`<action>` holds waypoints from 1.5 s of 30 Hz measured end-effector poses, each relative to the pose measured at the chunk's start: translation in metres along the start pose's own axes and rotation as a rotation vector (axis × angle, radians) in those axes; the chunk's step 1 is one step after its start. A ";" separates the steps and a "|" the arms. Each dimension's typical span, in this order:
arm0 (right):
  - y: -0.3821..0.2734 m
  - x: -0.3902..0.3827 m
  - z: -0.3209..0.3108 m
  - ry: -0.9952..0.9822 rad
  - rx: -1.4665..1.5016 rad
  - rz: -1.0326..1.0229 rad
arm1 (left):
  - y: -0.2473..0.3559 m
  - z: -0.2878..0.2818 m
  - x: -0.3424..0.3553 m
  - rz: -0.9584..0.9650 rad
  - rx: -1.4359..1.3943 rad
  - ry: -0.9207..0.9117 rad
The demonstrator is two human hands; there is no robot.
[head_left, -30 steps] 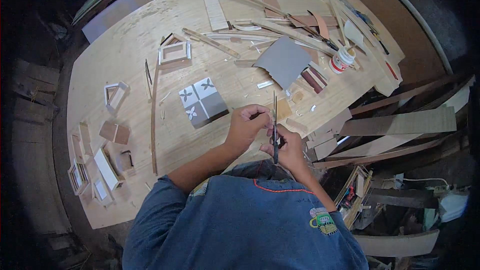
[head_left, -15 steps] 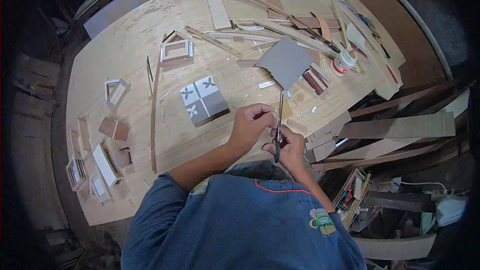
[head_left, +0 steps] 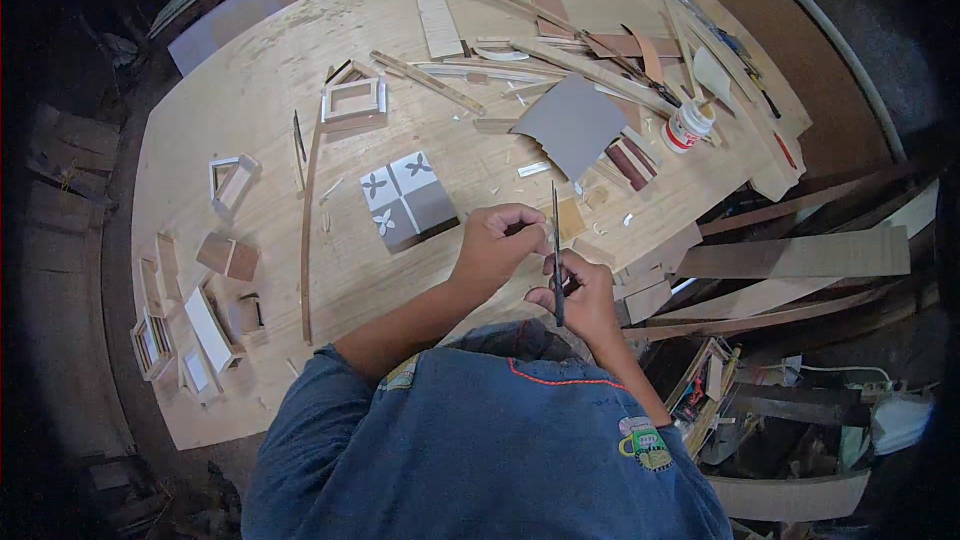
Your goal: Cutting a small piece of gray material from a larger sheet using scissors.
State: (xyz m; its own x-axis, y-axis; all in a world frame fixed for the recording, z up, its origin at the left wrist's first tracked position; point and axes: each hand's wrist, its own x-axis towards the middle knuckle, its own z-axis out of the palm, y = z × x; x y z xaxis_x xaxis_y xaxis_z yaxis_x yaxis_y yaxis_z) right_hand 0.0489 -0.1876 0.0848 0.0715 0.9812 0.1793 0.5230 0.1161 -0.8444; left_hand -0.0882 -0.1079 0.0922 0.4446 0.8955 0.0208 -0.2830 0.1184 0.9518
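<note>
My right hand (head_left: pixel 582 298) grips a pair of dark scissors (head_left: pixel 556 240), their narrow blades pointing away from me. Close beside the blades, my left hand (head_left: pixel 497 248) is closed in a pinch; whatever its fingertips hold is too small to make out. Just beyond my left hand lies a square box (head_left: pixel 407 198) with a white and grey quartered top and petal-shaped pieces on three quarters. Past the scissors' tips rests a grey sheet (head_left: pixel 570 125) with a wavy edge. A small tan square (head_left: pixel 570 218) lies just right of the blades.
An open white glue jar (head_left: pixel 688 127) stands to the right, near wood strips (head_left: pixel 590 60). Small wooden frames (head_left: pixel 354 100) sit at the far left, with more box parts (head_left: pixel 212 328) at the near left. A long thin stick (head_left: pixel 310 230) lies left of the box.
The scissors have turned slightly in my right hand, their tips swinging a little to the left. My left hand has barely moved.
</note>
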 end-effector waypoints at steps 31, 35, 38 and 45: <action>-0.003 -0.007 -0.022 -0.084 -0.280 -0.114 | 0.000 -0.026 0.007 -0.041 0.183 -0.286; 0.006 -0.009 -0.021 -0.068 -0.294 -0.098 | -0.002 -0.025 0.007 -0.083 0.161 -0.272; 0.003 -0.008 -0.022 -0.051 -0.279 -0.106 | -0.003 -0.025 0.006 -0.096 0.159 -0.256; 0.006 -0.003 -0.019 -0.063 -0.194 0.033 | -0.003 -0.025 0.007 -0.152 0.093 -0.227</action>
State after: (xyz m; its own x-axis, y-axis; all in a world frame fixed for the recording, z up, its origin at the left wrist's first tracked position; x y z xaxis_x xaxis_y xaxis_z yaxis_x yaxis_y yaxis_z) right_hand 0.0683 -0.1925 0.0886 0.0415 0.9924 0.1158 0.6754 0.0576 -0.7352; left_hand -0.1054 -0.0913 0.0818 0.6581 0.7500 -0.0660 -0.1244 0.1947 0.9729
